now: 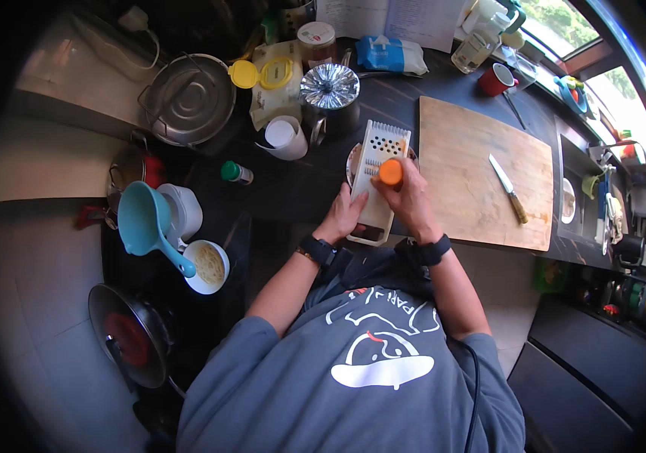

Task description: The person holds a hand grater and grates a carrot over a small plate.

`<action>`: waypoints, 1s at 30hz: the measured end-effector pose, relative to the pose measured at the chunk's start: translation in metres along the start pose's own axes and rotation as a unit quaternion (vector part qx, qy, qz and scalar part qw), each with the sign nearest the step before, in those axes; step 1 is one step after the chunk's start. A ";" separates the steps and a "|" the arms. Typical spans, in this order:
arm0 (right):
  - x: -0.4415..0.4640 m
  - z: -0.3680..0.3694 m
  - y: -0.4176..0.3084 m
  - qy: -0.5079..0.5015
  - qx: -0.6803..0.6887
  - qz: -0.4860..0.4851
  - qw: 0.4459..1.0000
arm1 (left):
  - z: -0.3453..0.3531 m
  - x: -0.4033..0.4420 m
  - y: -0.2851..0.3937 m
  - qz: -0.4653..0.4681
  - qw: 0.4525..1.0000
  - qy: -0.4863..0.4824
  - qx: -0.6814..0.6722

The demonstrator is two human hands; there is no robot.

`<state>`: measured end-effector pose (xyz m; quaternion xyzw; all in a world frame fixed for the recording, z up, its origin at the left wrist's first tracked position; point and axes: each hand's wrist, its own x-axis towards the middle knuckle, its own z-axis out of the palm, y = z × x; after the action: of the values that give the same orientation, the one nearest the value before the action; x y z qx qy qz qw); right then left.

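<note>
Right hand has its fingers wrapped round the carrot, blunt orange end up, right over the teeth of the grater! Left hand is on the grater's left edge, thumb on top, gripping it steady. The grater's near end juts towards the shirt, past the counter's edge, while its upper part covers most of a dish, whose rim peeps out on both sides.

Off to the left, a white bowl holds something pale and shredded, and the handle of a teal scoop crosses its rim in view. Close on the right comes the board, filling that side, with a knife lying across it, well apart from both hands.

Farther out, a green-capped jar lies to the left, then a white cup. Just beyond the grater's top stands a metal jug under crinkled foil, crowding that corner! Back left, a steel pan; beside it, a yellow lid. At the far side, a blue pack, and over to the right a red mug and a bottle.
</note>
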<state>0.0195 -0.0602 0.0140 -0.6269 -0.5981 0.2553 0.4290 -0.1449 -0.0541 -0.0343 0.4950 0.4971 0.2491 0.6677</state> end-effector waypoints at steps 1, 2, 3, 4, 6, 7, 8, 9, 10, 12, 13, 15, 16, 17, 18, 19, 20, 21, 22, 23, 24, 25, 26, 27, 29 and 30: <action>0.003 0.004 0.001 0.024 0.002 0.005 1.000 | -0.001 -0.001 0.001 -0.003 1.000 -0.001 -0.004; 0.011 0.007 0.009 0.028 -0.029 0.002 0.999 | -0.002 0.000 -0.001 -0.001 1.000 0.000 -0.006; 0.015 0.008 0.008 0.027 -0.031 -0.001 0.999 | -0.003 0.001 -0.002 -0.010 1.000 -0.004 -0.006; 0.020 0.008 0.007 0.041 -0.011 -0.003 0.999 | -0.003 0.003 -0.003 -0.016 1.000 -0.008 -0.007; 0.020 0.007 0.004 0.038 -0.022 -0.006 0.999 | -0.006 0.003 -0.004 -0.008 1.000 -0.011 -0.011; 0.014 0.008 0.002 0.033 -0.024 -0.010 0.999 | -0.006 0.002 -0.004 -0.005 1.000 -0.015 -0.013; 0.005 0.009 0.001 0.013 -0.023 -0.013 1.000 | -0.005 0.001 -0.005 -0.005 1.000 -0.011 -0.018; -0.002 0.009 -0.001 -0.005 -0.022 -0.015 1.000 | -0.005 0.001 -0.006 -0.005 1.000 -0.011 -0.016; -0.004 0.009 -0.007 -0.008 -0.010 0.012 1.000 | -0.005 0.002 -0.005 -0.005 1.000 -0.013 -0.013; 0.008 0.012 0.002 0.008 -0.020 0.014 1.000 | -0.004 0.002 -0.003 -0.001 1.000 -0.010 -0.019; 0.014 0.014 0.006 0.025 -0.029 0.017 0.999 | -0.004 0.003 -0.001 0.002 1.000 -0.007 -0.023; 0.018 0.016 0.007 0.014 -0.030 0.008 0.999 | -0.005 0.003 0.000 0.009 1.000 -0.001 -0.029; 0.021 0.015 0.004 0.009 -0.033 -0.004 0.999 | -0.006 0.004 0.003 0.021 0.999 0.001 -0.033; 0.018 0.011 0.001 0.010 -0.033 -0.006 0.999 | -0.004 0.003 0.005 0.023 0.999 0.001 -0.032; 0.011 0.006 -0.002 -0.007 -0.013 -0.011 1.000 | -0.001 0.000 0.006 0.024 0.999 0.012 -0.025; 0.004 0.002 -0.004 -0.025 0.007 -0.015 1.000 | 0.002 -0.004 0.006 0.023 0.999 0.022 -0.018; -0.003 0.002 0.004 -0.042 0.020 0.001 0.999 | 0.003 -0.006 0.005 0.019 0.999 0.032 -0.011; -0.003 0.001 0.006 -0.042 0.020 0.002 0.999 | 0.004 -0.006 0.005 0.018 0.999 0.031 -0.011; -0.002 0.000 0.009 -0.016 0.010 -0.022 1.000 | 0.004 -0.006 0.004 0.012 1.000 0.014 -0.012; -0.001 -0.001 0.012 0.009 -0.001 -0.045 0.999 | 0.004 -0.006 0.003 0.006 1.000 -0.003 -0.012; 0.008 -0.002 0.011 0.020 0.013 0.007 1.000 | 0.005 -0.006 0.004 0.004 1.000 -0.004 -0.013; 0.015 -0.002 0.015 0.019 0.014 0.009 1.000 | 0.005 -0.005 0.006 0.003 1.000 -0.008 -0.011; 0.023 -0.001 0.018 0.014 0.028 0.017 0.999 | 0.003 -0.005 0.008 0.004 1.000 -0.011 -0.008; 0.027 0.000 0.016 0.010 0.043 0.024 0.999 | 0.001 -0.005 0.009 0.004 1.000 -0.010 -0.005; 0.021 -0.002 0.010 0.015 -0.015 -0.006 1.000 | 0.000 -0.004 0.013 0.001 1.000 -0.018 -0.008; 0.014 -0.003 0.007 0.002 -0.006 -0.011 1.000 | 0.001 -0.005 0.015 0.003 1.000 -0.020 -0.007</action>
<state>0.0279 -0.0472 0.0124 -0.6234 -0.6056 0.2461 0.4291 -0.1438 -0.0528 -0.0187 0.4966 0.4806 0.2442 0.6804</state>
